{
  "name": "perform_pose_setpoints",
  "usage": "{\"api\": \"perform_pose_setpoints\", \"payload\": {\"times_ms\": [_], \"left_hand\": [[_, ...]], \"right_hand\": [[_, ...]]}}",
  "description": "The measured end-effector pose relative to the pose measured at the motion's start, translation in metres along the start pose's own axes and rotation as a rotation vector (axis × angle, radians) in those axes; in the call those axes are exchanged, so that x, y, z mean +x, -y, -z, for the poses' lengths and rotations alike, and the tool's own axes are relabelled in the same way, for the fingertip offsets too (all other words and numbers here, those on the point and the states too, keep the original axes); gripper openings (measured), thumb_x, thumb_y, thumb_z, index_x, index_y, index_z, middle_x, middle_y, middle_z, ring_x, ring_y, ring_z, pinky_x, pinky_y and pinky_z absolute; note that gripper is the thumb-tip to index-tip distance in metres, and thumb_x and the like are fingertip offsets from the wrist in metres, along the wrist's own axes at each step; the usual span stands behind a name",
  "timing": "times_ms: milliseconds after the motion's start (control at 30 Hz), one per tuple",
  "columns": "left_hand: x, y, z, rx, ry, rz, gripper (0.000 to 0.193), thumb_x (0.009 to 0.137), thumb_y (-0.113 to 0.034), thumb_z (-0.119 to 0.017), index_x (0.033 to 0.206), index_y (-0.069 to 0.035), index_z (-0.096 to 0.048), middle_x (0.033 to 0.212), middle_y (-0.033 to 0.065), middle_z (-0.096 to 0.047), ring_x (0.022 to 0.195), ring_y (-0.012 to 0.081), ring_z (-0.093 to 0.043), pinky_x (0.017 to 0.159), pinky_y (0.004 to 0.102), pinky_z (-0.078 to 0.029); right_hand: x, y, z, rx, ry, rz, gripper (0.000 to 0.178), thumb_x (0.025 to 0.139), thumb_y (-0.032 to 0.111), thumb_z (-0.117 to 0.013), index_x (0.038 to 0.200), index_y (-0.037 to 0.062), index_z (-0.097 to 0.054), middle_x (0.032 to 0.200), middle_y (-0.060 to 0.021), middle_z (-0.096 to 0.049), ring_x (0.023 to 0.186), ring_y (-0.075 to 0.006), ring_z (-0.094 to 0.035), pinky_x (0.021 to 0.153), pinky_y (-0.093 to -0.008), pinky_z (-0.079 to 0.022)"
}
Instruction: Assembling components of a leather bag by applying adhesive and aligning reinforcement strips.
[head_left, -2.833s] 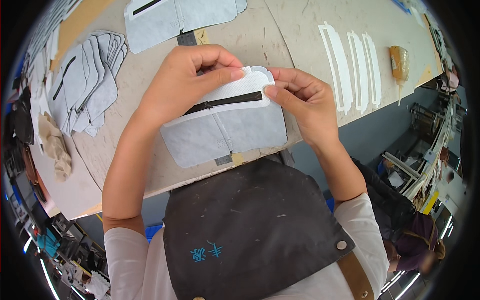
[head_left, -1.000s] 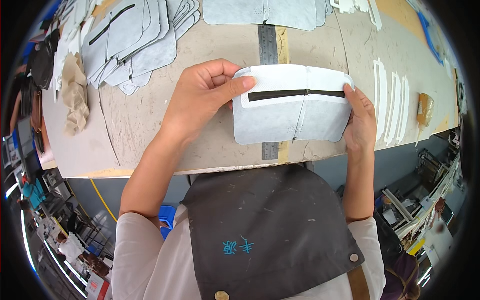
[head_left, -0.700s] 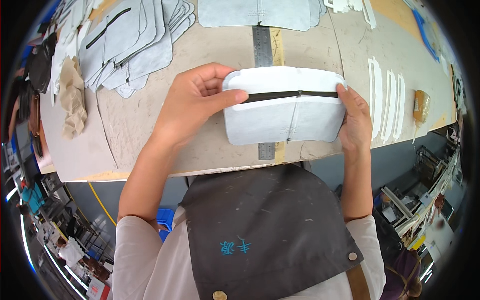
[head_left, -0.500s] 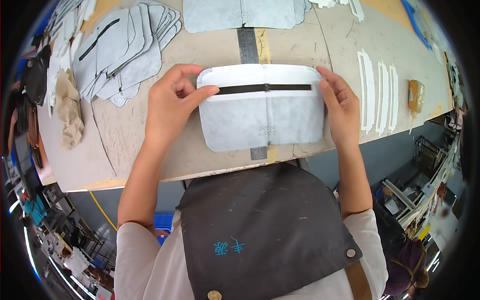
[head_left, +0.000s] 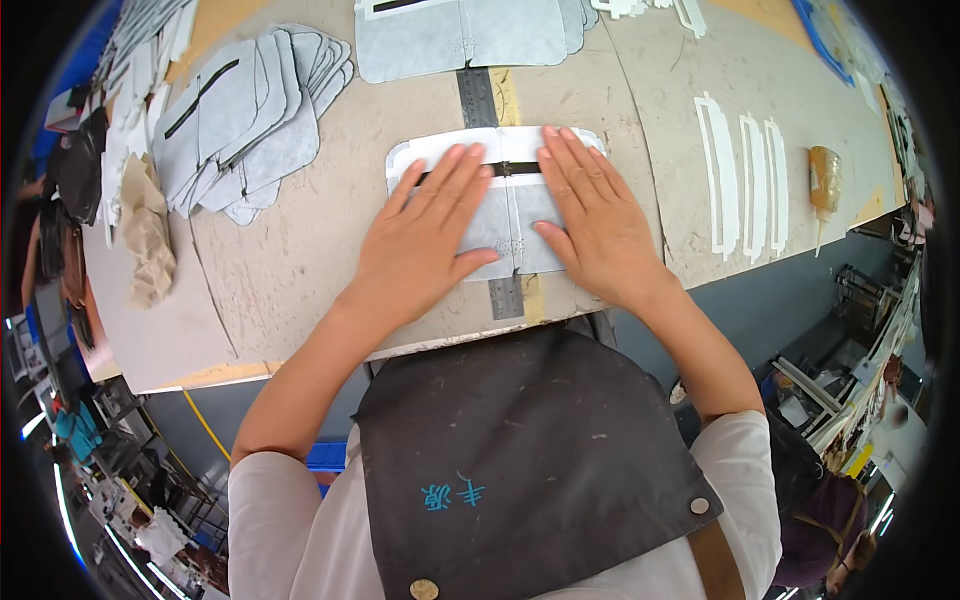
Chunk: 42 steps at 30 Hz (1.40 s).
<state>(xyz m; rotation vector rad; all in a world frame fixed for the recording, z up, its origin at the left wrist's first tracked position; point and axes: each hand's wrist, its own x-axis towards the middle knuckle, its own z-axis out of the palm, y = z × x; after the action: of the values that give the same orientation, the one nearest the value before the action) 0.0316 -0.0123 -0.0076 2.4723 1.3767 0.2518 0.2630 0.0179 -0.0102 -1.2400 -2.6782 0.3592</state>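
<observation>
A pale grey rounded panel (head_left: 488, 215) lies on the table in front of me, with a white band along its far side and a black zipper strip (head_left: 515, 168) set across that band. My left hand (head_left: 425, 230) rests flat on the panel's left half, fingers spread over the strip's left part. On the right half, my right hand (head_left: 595, 215) lies flat too, fingertips at the white band and covering the strip's right end. Neither hand grips anything. A metal ruler (head_left: 478, 97) runs beneath the panel, showing at its far and near sides.
Similar grey panels are stacked (head_left: 240, 110) at the left, and more panels (head_left: 450, 50) lie at the far middle. Crumpled brown paper (head_left: 147, 230) sits at the left edge. White rectangular frames (head_left: 722, 180) and an amber glue bottle (head_left: 825, 180) lie to the right.
Both hands have let go of the panel's side edges and moved inward, now flat on top of it. The panel has come down onto the table.
</observation>
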Motion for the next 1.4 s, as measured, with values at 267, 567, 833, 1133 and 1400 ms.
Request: {"api": "perform_pose_setpoints", "payload": {"times_ms": [267, 567, 833, 1133, 1400], "left_hand": [[-0.013, 0.008, -0.001, 0.042, -0.18, 0.063, 0.06, 0.081, -0.027, -0.07, 0.13, 0.001, -0.051, 0.144, 0.0128, -0.043, 0.135, 0.0287, -0.038, 0.111, 0.0417, -0.03], [0.036, 0.003, 0.002, 0.083, -0.365, -0.231, 0.026, 0.064, -0.002, -0.067, 0.09, 0.001, -0.064, 0.084, 0.0056, -0.057, 0.076, 0.0208, -0.056, 0.063, 0.0325, -0.049], [0.04, 0.003, 0.006, 0.203, -0.195, -0.291, 0.023, 0.06, -0.002, -0.064, 0.082, 0.002, -0.059, 0.079, 0.0066, -0.052, 0.071, 0.0206, -0.055, 0.052, 0.0274, -0.048], [0.037, 0.006, 0.001, 0.091, -0.317, -0.288, 0.024, 0.062, -0.001, -0.066, 0.086, 0.003, -0.062, 0.086, 0.0086, -0.057, 0.075, 0.0219, -0.059, 0.055, 0.0312, -0.05], [0.028, 0.005, -0.001, -0.008, -0.346, -0.237, 0.029, 0.065, 0.003, -0.066, 0.094, 0.006, -0.063, 0.09, 0.0114, -0.059, 0.08, 0.0246, -0.059, 0.061, 0.0318, -0.051]], "right_hand": [[-0.005, 0.002, 0.006, 0.004, -0.113, 0.008, 0.051, 0.086, 0.017, -0.061, 0.132, -0.0011, -0.048, 0.143, -0.0162, -0.04, 0.133, -0.0306, -0.036, 0.11, -0.041, -0.031], [0.003, 0.011, -0.008, 0.241, -0.257, 0.111, 0.042, 0.068, -0.005, -0.061, 0.11, 0.0, -0.065, 0.108, -0.0089, -0.055, 0.097, -0.0269, -0.053, 0.084, -0.0367, -0.049], [0.003, 0.011, -0.01, 0.227, -0.278, 0.111, 0.04, 0.068, -0.003, -0.061, 0.108, 0.0014, -0.067, 0.106, -0.0069, -0.055, 0.097, -0.0243, -0.053, 0.083, -0.0343, -0.049], [0.002, 0.011, -0.011, 0.217, -0.261, 0.106, 0.042, 0.068, -0.001, -0.062, 0.11, 0.0027, -0.065, 0.108, -0.0067, -0.054, 0.099, -0.0243, -0.052, 0.086, -0.0353, -0.047], [0.0, 0.012, -0.007, 0.27, -0.236, 0.024, 0.042, 0.077, 0.005, -0.065, 0.118, -0.0002, -0.059, 0.118, -0.0103, -0.052, 0.104, -0.0284, -0.05, 0.089, -0.0388, -0.045]]}}
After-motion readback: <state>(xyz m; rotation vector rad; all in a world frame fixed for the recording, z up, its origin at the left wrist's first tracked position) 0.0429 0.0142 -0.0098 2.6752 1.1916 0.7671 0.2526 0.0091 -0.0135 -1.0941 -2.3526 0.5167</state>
